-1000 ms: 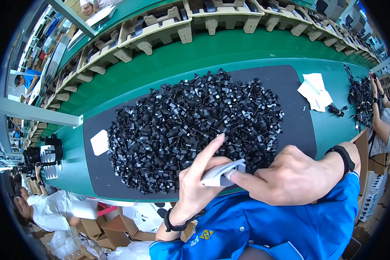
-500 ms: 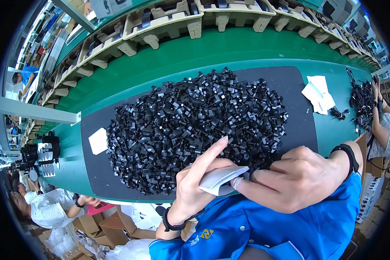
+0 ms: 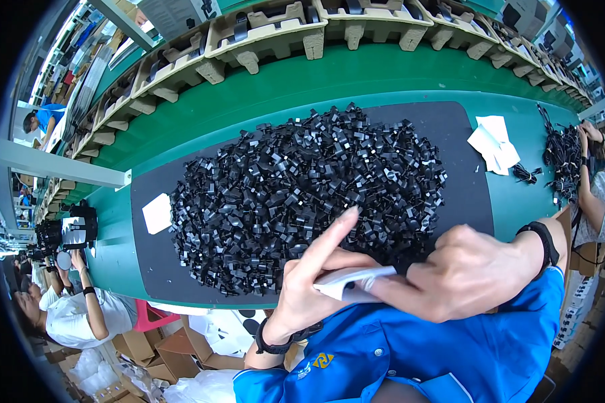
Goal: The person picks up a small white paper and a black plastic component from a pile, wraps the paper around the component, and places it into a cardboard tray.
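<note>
A folded white sheet [image 3: 336, 285], paper or cloth, is held in front of my chest at the near edge of the black mat [image 3: 474, 195]. My left hand [image 3: 305, 290] grips it from the left, the index finger pointing up and away from it. From the right, my right hand [image 3: 458, 274] presses its closed fingers into the fold, and a pale cover shows on one finger. Whatever lies inside the fold is hidden. Just beyond both hands spreads a large heap of small black plastic parts [image 3: 302, 195].
White sheets lie at the mat's left [image 3: 157, 213] and on the green table [image 3: 494, 142]. Black cable bundles [image 3: 563, 158] are at the right, near another person's hands. Pulp trays [image 3: 262, 37] line the far side. A metal post [image 3: 60, 163] stands left, near a person in white [image 3: 81, 322].
My right hand has shifted slightly, its fingers deeper in the white sheet, which sits flatter. At the left, the person in white has reached toward the black equipment.
</note>
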`<state>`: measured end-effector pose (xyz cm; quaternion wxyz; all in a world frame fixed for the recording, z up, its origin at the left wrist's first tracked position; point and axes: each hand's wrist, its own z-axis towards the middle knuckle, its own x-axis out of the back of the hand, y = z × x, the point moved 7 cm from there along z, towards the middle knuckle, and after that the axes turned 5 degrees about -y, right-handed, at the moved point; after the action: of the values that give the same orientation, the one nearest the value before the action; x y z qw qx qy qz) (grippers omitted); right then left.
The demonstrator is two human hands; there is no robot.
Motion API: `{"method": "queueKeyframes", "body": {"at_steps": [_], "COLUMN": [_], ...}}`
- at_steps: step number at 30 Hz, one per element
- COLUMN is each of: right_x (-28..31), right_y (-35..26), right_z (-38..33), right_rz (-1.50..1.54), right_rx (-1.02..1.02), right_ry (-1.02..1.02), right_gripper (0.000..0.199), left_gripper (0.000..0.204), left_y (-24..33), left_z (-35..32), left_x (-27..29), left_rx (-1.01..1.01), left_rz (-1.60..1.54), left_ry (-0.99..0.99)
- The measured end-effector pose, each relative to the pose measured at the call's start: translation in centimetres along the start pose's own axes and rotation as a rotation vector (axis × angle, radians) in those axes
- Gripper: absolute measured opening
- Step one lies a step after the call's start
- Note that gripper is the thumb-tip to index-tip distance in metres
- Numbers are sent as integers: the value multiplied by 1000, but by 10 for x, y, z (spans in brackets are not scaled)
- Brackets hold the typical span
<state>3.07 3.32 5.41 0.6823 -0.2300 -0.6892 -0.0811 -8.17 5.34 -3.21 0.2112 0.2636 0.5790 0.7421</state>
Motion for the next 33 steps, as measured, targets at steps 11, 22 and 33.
{"method": "queueKeyframes", "body": {"at_steps": [11, 22, 33], "right_x": [-12, -17, -24], "right_y": [25, 45, 40], "right_z": [22, 3, -32], "right_rz": [191, 564, 444], "right_rx": [-61, -162, -97], "right_ry": [-164, 589, 662], "right_gripper": [34, 39, 27], "left_gripper": [101, 100, 79], "left_y": [-1, -5, 1], "left_z": [2, -14, -9], "left_x": [8, 35, 3], "left_rx": [58, 145, 165], "left_rz": [-206, -259, -299], "left_ry": [205, 453, 399]}}
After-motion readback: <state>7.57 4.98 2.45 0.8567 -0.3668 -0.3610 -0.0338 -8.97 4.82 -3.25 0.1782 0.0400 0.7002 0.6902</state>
